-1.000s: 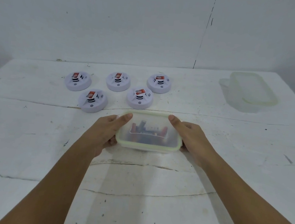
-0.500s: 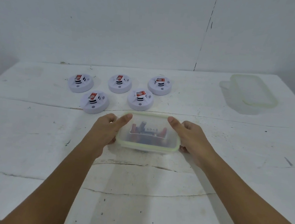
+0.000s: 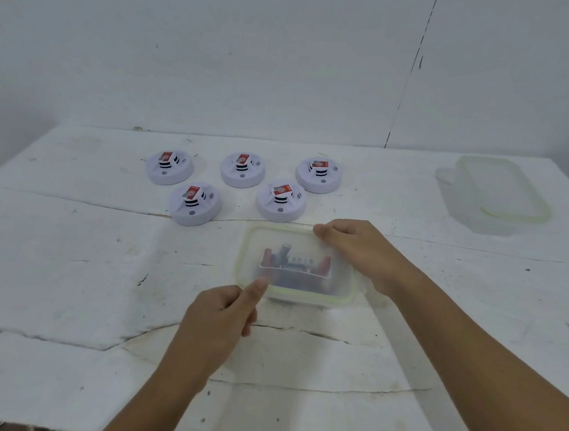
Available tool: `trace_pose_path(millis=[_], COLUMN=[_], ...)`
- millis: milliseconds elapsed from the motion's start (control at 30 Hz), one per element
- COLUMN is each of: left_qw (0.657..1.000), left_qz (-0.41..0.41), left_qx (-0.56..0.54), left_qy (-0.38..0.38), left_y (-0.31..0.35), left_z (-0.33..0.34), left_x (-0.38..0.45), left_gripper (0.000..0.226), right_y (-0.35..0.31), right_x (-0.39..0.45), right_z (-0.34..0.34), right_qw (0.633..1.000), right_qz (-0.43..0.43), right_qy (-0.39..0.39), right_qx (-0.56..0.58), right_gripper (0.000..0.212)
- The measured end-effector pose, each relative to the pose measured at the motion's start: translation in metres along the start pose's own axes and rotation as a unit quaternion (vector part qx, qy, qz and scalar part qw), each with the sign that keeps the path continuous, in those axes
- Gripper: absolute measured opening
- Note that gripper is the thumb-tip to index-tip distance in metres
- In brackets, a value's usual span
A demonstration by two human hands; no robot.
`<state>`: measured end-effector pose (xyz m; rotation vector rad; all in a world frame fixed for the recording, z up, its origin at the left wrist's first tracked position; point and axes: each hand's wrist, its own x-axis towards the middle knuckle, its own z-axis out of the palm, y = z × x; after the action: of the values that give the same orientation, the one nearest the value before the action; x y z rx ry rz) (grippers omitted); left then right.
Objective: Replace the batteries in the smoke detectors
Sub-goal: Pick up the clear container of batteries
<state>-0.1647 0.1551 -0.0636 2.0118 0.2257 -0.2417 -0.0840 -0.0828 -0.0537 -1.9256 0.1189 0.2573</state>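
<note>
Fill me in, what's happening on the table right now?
A person is working at the lidded clear container of batteries. The right hand grips its far right corner and the left hand pinches its near left corner; the lid looks still on. Five smoke detectors sit behind it untouched, and a second, seemingly empty container rests at the far right.

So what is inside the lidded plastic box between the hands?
Through the cloudy lid of the box batteries show, some red, some dark. Their number and type cannot be told; the lid blurs them.

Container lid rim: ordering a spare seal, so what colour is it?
Pale yellow-green, on the container lid, in the head view.
</note>
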Motion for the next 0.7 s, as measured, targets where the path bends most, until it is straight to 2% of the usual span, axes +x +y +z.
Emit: trace_pose_path(millis=[200, 300, 333, 400, 500, 633, 700], left_qw=[0.995, 0.994, 0.994, 0.996, 0.998, 0.998, 0.999], left_qz=[-0.027, -0.029, -0.027, -0.018, -0.004, 0.002, -0.006], left_qx=[-0.092, -0.107, -0.106, -0.090, -0.062, -0.033, 0.003], left_qy=[0.011, 0.017, 0.014, -0.001, -0.030, -0.045, -0.048], left_y=[0.002, 0.006, 0.008, 0.012, 0.022, 0.033, 0.033], left_z=[0.005, 0.005, 0.004, 0.002, 0.001, 0.003, 0.003], left_x=[0.013, 0.030, 0.036, 0.050, 0.068, 0.081, 0.080], left_gripper=[0.042, 0.040, 0.041, 0.045, 0.049, 0.045, 0.056], right_y=[0.000, 0.002, 0.004, 0.007, 0.008, 0.014, 0.021], right_x=[-0.011, -0.019, -0.021, -0.022, -0.013, -0.003, -0.002], right_z=[0.000, 0.001, 0.001, 0.001, 0.007, 0.025, 0.033], right_qw=[0.997, 0.991, 0.988, 0.983, 0.984, 0.987, 0.983], right_qz=[0.041, 0.083, 0.096, 0.116, 0.114, 0.073, 0.055], right_qy=[-0.057, -0.099, -0.110, -0.124, -0.096, -0.018, 0.017], right_qx=[0.018, 0.042, 0.048, 0.068, 0.096, 0.142, 0.177], right_gripper=[0.041, 0.014, 0.012, 0.026, 0.053, 0.061, 0.058])
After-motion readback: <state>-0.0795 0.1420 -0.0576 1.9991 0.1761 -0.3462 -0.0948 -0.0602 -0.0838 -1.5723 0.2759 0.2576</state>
